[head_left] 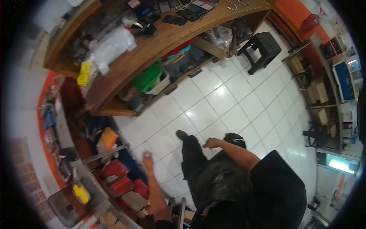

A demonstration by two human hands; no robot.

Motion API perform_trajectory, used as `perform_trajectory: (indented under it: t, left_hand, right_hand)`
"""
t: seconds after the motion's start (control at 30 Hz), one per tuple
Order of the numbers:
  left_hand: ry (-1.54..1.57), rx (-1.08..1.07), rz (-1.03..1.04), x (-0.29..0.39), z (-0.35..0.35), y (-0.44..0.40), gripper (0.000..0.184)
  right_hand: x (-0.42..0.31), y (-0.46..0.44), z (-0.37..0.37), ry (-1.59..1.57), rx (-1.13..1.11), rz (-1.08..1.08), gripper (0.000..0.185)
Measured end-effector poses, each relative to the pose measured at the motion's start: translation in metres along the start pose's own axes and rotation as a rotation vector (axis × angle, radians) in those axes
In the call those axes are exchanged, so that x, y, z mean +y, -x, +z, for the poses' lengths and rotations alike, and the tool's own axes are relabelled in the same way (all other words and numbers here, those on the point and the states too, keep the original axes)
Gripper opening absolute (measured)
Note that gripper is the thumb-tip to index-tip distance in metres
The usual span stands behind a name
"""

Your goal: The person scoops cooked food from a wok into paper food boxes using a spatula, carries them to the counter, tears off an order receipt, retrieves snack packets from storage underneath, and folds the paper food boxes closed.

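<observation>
My left hand (148, 157) hangs over the white tiled floor, to the left of my legs. Its fingers are curled in, and a small pale spot shows at the fingertips; I cannot make out what it is. In front of my right thigh, my right hand (212, 143) is loosely closed with the fingers bent down, and no object shows in it. Neither hand touches a surface that I can see. Nearest to the left hand are red packages (121, 178) on the low shelf beside it.
A curved wooden counter (160, 40) carries phones (174, 20) and a plastic-wrapped package (113, 47). Underneath sits a bin with a green lid (148, 77). A black stool (261, 51) stands on the tiles (213, 103). Shelves with boxes (321, 92) line the right side.
</observation>
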State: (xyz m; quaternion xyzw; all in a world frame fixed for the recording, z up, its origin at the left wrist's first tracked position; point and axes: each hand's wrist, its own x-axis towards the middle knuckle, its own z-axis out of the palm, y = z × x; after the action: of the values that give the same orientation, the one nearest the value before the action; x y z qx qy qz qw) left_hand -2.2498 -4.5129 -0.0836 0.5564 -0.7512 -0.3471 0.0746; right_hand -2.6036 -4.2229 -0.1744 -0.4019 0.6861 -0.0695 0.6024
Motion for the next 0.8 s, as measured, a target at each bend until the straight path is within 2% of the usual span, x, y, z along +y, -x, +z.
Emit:
perform_trajectory:
  t: [0.03,0.07,0.1,0.17,0.23,0.27,0.33,0.37,0.4,0.43,0.5,0.53,0.57,0.6,0.67,0.7,0.73,0.77,0.8]
  left_hand:
    - [-0.154,0.213,0.261,-0.005,-0.004,-0.054,0.030]
    - [-0.153,0.289,0.114,0.058,-0.028,-0.089,0.032]
    - [-0.095,0.296,0.164,0.085,-0.045,-0.133,0.037]
    - [-0.236,0.597,0.379,0.167,-0.074,-0.187,0.040]
    - [-0.331,0.738,0.454,0.224,-0.101,-0.234,0.039]
    - [-0.334,0.766,0.451,0.227,-0.113,-0.265,0.039]
    - [-0.395,0.835,0.589,0.212,-0.112,-0.324,0.038]
    - [-0.358,0.793,0.616,0.205,-0.104,-0.353,0.039]
    - [-0.364,0.771,0.620,0.193,-0.111,-0.378,0.040]
    - [-0.341,0.838,0.627,0.207,-0.109,-0.386,0.042]
    - [-0.170,0.962,0.641,0.191,-0.109,-0.414,0.046]
    - [-0.272,0.995,0.642,0.181,-0.111,-0.425,0.050]
    - [-0.408,0.978,0.641,0.166,-0.115,-0.437,0.051]
    - [-0.454,1.022,0.670,0.174,-0.110,-0.437,0.052]
    - [-0.320,0.880,0.568,0.168,-0.112,-0.441,0.053]
    - [-0.260,0.822,0.498,0.162,-0.116,-0.443,0.055]
    - [-0.219,0.771,0.595,0.155,-0.122,-0.451,0.055]
    - [-0.281,0.786,0.481,0.153,-0.123,-0.448,0.049]
    - [-0.285,0.718,0.645,0.149,-0.128,-0.449,0.049]
  right_hand:
    - [-0.026,0.001,-0.017,-0.088,0.008,0.033,0.057]
    - [-0.054,0.012,-0.039,-0.185,0.021,0.054,0.054]
    - [-0.061,0.014,-0.050,-0.200,0.016,0.076,0.054]
    - [-0.071,0.008,-0.071,-0.371,0.097,0.138,0.052]
    - [-0.053,0.000,-0.077,-0.241,0.307,0.067,0.047]
    - [-0.002,-0.035,-0.047,-0.034,0.504,0.006,0.040]
    - [-0.033,-0.020,-0.098,0.025,0.339,0.129,0.028]
    - [-0.051,-0.026,-0.133,0.305,0.106,0.119,0.029]
    - [-0.048,-0.048,-0.149,0.227,0.235,0.043,0.029]
    - [-0.057,-0.090,-0.161,0.149,0.321,-0.089,0.030]
    - [-0.114,-0.143,-0.220,0.014,0.365,-0.258,0.032]
    - [-0.123,-0.183,-0.234,0.266,0.462,-0.352,0.030]
    - [-0.113,-0.239,-0.243,0.256,0.474,-0.446,0.029]
    - [-0.125,-0.284,-0.266,0.412,0.564,-0.592,0.025]
    - [-0.154,-0.366,-0.306,0.484,0.830,-0.793,0.026]
    - [-0.167,-0.406,-0.327,0.577,0.819,-0.778,0.031]
    - [-0.182,-0.434,-0.344,0.640,0.823,-0.858,0.042]
    - [-0.197,-0.452,-0.356,0.795,0.907,-0.996,0.056]
    - [-0.202,-0.478,-0.354,0.813,0.899,-1.009,0.056]
